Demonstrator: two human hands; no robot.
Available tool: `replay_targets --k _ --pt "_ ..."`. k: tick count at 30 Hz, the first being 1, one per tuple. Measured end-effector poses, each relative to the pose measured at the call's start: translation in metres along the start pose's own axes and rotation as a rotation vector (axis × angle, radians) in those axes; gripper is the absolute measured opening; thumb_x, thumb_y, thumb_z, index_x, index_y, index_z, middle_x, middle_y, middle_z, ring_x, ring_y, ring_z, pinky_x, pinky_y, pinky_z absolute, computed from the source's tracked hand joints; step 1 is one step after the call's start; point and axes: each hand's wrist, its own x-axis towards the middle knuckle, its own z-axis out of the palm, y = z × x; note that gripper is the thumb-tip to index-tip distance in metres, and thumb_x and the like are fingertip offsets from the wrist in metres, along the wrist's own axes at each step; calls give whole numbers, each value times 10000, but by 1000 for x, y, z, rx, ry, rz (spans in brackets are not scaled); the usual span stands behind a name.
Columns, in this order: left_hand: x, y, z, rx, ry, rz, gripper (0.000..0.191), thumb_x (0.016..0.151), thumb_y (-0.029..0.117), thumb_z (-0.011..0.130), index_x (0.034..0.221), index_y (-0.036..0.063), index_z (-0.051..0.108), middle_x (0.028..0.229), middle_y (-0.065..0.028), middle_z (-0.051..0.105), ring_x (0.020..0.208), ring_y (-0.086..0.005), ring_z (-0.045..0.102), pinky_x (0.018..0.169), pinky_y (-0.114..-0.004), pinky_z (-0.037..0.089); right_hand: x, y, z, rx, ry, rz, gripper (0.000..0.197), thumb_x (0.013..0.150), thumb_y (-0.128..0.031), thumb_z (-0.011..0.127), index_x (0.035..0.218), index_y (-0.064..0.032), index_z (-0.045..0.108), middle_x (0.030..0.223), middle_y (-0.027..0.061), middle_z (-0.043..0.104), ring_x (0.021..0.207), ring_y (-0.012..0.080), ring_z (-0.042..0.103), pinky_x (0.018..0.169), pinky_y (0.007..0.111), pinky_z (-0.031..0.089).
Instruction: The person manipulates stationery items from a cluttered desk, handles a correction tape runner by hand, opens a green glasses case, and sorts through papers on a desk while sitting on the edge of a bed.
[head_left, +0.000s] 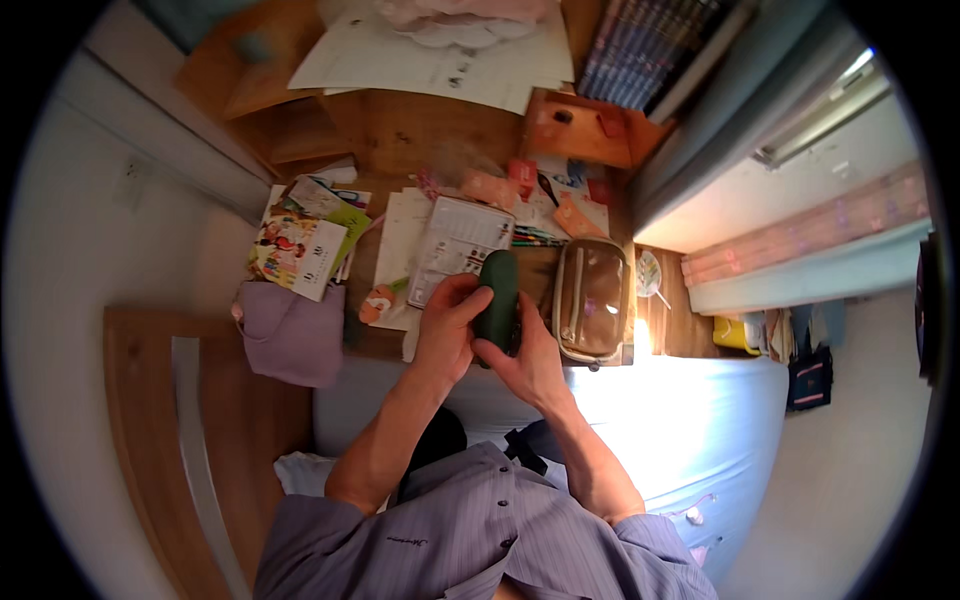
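A dark green elongated case (498, 296), perhaps a glasses case, is held upright between my two hands above the desk's front edge. My left hand (448, 322) grips its left side, thumb across the front. On its lower right side, my right hand (531, 360) holds it with thumb and fingers. Just behind the hands lies a white tray-like box (457, 240) with small dark pieces in it. To the right of my right hand is a brown zippered pouch (592, 300) with a clear front. A carrot-shaped item (377, 301) lies left of my left hand.
Booklets (300, 247) are piled at the desk's left, above a lilac fabric bag (292, 330). Pencils (536, 238) and an orange holder (581, 217) lie behind the pouch. Large paper sheets (435, 67) and a row of books (637, 52) stand farther back. A bed (675, 427) adjoins the desk.
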Motion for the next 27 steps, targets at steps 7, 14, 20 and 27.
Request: replay_targets --k 7,14,20,27 --pt "-24 -54 28 165 -194 -93 454 922 4 687 1342 16 516 1279 -96 613 1197 -205 599 1037 -359 494 -41 37 -58 456 -112 275 845 788 -276 797 1469 46 415 1208 200 668 1099 256 662 938 350 531" --pt "-55 -117 20 326 -363 -77 615 889 9 722 1440 37 450 1390 -109 558 1285 -194 550 1117 -384 431 -109 100 -67 628 -104 217 832 807 -231 772 1497 37 392 1249 175 643 1141 238 624 993 347 490" --pt "-82 -176 0 375 -403 -109 660 899 35 726 1479 40 412 1387 -122 552 1272 -214 555 1103 -373 448 -170 139 -63 703 -109 276 807 804 -232 776 1476 44 426 1189 157 661 1075 200 636 929 319 513" --pt "-123 -235 -33 316 -433 -180 702 905 40 713 1525 58 385 1372 -130 557 1257 -218 566 1092 -380 463 -250 168 -55 631 -59 333 775 837 -276 776 1466 42 455 1138 147 674 1006 181 643 882 309 522"
